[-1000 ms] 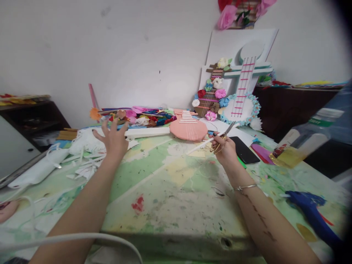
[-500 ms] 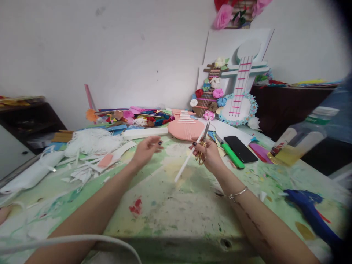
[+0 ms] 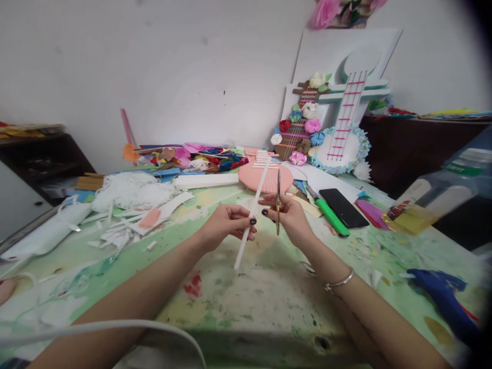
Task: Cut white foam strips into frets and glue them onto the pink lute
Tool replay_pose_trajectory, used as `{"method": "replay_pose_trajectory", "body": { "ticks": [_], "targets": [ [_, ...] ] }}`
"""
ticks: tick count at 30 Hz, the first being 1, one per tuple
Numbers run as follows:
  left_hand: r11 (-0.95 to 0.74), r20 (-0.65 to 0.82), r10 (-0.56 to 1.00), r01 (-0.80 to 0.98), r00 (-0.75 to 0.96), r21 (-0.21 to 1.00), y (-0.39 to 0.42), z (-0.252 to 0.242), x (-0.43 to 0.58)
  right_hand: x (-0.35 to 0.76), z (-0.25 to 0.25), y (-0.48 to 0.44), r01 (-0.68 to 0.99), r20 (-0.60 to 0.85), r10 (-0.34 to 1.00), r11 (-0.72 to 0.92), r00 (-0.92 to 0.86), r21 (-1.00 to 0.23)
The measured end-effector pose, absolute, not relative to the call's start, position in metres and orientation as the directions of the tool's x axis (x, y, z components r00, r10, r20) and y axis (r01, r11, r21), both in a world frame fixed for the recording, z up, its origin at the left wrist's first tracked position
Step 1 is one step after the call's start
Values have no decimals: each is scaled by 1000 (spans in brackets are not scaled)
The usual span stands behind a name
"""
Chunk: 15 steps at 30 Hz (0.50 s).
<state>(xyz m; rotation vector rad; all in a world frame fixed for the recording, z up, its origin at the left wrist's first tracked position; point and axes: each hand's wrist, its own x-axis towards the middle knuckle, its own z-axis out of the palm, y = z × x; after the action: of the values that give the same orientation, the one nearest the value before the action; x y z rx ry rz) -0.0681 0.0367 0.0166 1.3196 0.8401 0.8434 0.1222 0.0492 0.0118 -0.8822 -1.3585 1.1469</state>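
Note:
My left hand [image 3: 230,225] pinches a long, thin white strip [image 3: 258,192] between thumb and fingers, tilted above the middle of the table. To its right, my right hand [image 3: 288,215] holds a pair of scissors [image 3: 278,205] with the blades pointing up and away. A small gap separates the scissors from the strip. Behind both hands lies a pink paper instrument [image 3: 249,178] with short white bars and thin strings on it.
Left are white scraps [image 3: 123,228] and a heap of white shreds [image 3: 126,192]. Right are a green utility knife [image 3: 332,218], a black phone [image 3: 343,207], a bottle [image 3: 434,195] and a blue glue gun [image 3: 438,292]. Decorated instruments [image 3: 340,148] lean behind. A white cable [image 3: 115,325] crosses the front.
My left hand has moved right and taken hold of the white strip, which was in my right hand with the scissors. My right hand now holds only the scissors, their blades turned more upright.

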Motion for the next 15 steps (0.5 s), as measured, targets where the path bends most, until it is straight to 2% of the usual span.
{"method": "replay_pose_trajectory", "body": {
  "ticks": [8, 15],
  "targets": [
    [24, 54, 926, -202, 373, 979, 39, 20, -70, 125, 17, 44, 30, 275, 940, 287, -202, -957],
    [-66, 135, 956, -257, 260, 964, 44, 22, -76, 124, 23, 35, 28, 229, 916, 252, -329, -967]
  ]
}}
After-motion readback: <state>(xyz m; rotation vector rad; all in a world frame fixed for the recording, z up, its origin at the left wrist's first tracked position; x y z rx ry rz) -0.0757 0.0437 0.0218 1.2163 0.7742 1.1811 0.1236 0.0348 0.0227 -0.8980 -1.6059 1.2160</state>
